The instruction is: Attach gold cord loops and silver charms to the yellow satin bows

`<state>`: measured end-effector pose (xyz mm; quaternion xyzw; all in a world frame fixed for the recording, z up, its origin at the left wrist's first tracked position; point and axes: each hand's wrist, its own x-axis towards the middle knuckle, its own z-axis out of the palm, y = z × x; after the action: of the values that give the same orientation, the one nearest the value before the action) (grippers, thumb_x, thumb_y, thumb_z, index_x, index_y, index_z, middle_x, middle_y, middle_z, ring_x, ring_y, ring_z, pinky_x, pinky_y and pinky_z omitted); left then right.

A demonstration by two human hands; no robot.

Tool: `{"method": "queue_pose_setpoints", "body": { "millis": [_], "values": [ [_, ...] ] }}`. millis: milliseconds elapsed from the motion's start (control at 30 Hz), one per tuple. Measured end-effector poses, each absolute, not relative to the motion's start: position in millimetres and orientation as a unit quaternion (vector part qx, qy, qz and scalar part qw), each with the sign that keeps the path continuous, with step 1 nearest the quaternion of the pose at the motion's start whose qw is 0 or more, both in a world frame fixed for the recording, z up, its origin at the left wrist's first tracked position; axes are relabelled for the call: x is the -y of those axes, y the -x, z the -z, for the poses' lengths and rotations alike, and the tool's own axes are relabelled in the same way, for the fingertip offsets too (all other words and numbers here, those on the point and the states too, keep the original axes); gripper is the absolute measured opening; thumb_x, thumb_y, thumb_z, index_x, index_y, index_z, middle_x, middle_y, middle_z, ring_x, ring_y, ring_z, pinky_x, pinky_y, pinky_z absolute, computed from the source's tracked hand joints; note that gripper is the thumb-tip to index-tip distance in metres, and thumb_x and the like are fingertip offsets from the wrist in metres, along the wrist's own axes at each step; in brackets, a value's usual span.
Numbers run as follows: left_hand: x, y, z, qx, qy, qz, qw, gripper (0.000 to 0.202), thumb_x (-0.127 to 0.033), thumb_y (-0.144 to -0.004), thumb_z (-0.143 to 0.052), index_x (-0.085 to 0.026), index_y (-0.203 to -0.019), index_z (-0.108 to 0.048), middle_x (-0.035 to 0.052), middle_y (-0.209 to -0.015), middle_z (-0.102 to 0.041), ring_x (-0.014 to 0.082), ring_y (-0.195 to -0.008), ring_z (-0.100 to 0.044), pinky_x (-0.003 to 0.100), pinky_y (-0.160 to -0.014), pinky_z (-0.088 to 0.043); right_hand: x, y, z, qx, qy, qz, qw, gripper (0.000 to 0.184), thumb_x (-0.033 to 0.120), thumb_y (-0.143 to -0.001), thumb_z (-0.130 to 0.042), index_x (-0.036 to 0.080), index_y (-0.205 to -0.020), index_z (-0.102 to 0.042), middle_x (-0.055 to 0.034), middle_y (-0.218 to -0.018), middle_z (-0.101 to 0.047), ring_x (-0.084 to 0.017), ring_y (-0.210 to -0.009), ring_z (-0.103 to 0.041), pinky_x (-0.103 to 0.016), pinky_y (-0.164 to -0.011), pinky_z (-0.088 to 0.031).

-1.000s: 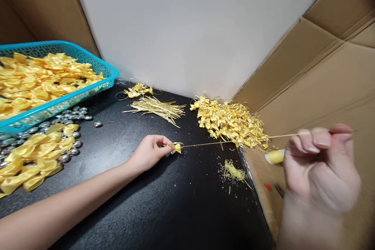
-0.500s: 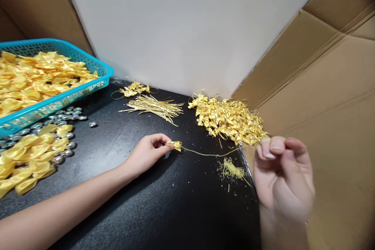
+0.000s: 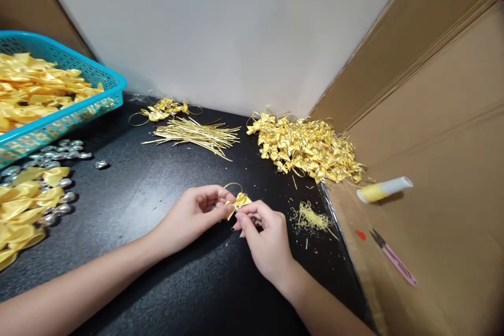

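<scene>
Between the thumb and fingers of my left hand (image 3: 202, 212) is a small yellow ribbon bow (image 3: 241, 200), held just above the black table. A thin gold loop (image 3: 233, 185) stands up behind the bow. My right hand (image 3: 268, 236) is closed in a pinch against the bow's lower right side, its fingertips close to those of my left hand. Whether thread runs between the right fingers is too small to see. Beyond both hands lies a bundle of gold ties (image 3: 197, 135). A tangle of yellow thread scraps (image 3: 313, 217) lies right of my right hand.
A heap of finished yellow bows (image 3: 307, 147) sits at the back right, a smaller group (image 3: 165, 109) at the back left. Left are a blue basket (image 3: 114, 84) of bows, silver beads (image 3: 65, 152) and loose bows (image 3: 29, 202). Thread snips (image 3: 397, 264) and a thread tube (image 3: 388, 189) lie on cardboard.
My right hand has come in from the far right, where it held a thread stretched from the bow, to the bow itself. The view has shifted right, showing the snips and tube.
</scene>
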<state>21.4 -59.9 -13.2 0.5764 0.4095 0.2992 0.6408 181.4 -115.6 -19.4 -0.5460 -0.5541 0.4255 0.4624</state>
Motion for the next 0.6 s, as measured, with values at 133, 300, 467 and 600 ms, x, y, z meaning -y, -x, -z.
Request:
{"method": "queue_pose_setpoints", "body": {
  "millis": [133,300,467,600],
  "values": [
    [60.4,-20.1,13.2,-0.426,-0.57,-0.297,0.637,0.027,-0.038,-0.074,-0.071,-0.015,-0.087,-0.065,0.0012,-0.074,-0.064,0.0119,-0.064,-0.054,0.023,-0.061,-0.044,118.2,-184.2,20.1,0.561,0.569,-0.393,0.455,0.011,0.024,-0.086,-0.058,0.017,-0.078,-0.062,-0.0006,-0.063,-0.066,-0.013,-0.056,-0.064,-0.022,-0.055,-0.049],
    [63.1,-18.8,12.0,-0.455,-0.601,-0.295,0.587,0.025,-0.037,-0.074,-0.069,-0.015,-0.085,-0.065,-0.0019,-0.064,-0.056,0.0108,-0.058,-0.047,0.022,-0.054,-0.038,117.9,-184.8,18.1,0.598,0.573,-0.337,0.448,0.011,0.022,-0.086,-0.055,0.017,-0.08,-0.062,-0.001,-0.067,-0.065,-0.011,-0.058,-0.061,-0.021,-0.057,-0.048],
    [65.0,-19.4,11.5,-0.461,-0.624,-0.289,0.56,0.022,-0.038,-0.077,-0.066,-0.016,-0.083,-0.066,0.0002,-0.068,-0.06,0.0125,-0.061,-0.05,0.023,-0.056,-0.04,117.9,-183.7,14.0,0.618,0.576,-0.307,0.439,0.011,0.019,-0.085,-0.052,0.017,-0.078,-0.061,-0.0005,-0.065,-0.062,-0.01,-0.055,-0.056,-0.02,-0.054,-0.046],
    [65.9,-19.7,10.5,-0.459,-0.632,-0.288,0.554,0.024,-0.04,-0.08,-0.063,-0.017,-0.083,-0.067,0.0017,-0.071,-0.064,0.0143,-0.064,-0.054,0.024,-0.058,-0.042,118.9,-183.8,13.4,0.614,0.583,-0.307,0.434,0.012,0.019,-0.084,-0.052,0.017,-0.076,-0.06,0.0006,-0.061,-0.059,-0.009,-0.051,-0.052,-0.02,-0.05,-0.043]
  ]
}}
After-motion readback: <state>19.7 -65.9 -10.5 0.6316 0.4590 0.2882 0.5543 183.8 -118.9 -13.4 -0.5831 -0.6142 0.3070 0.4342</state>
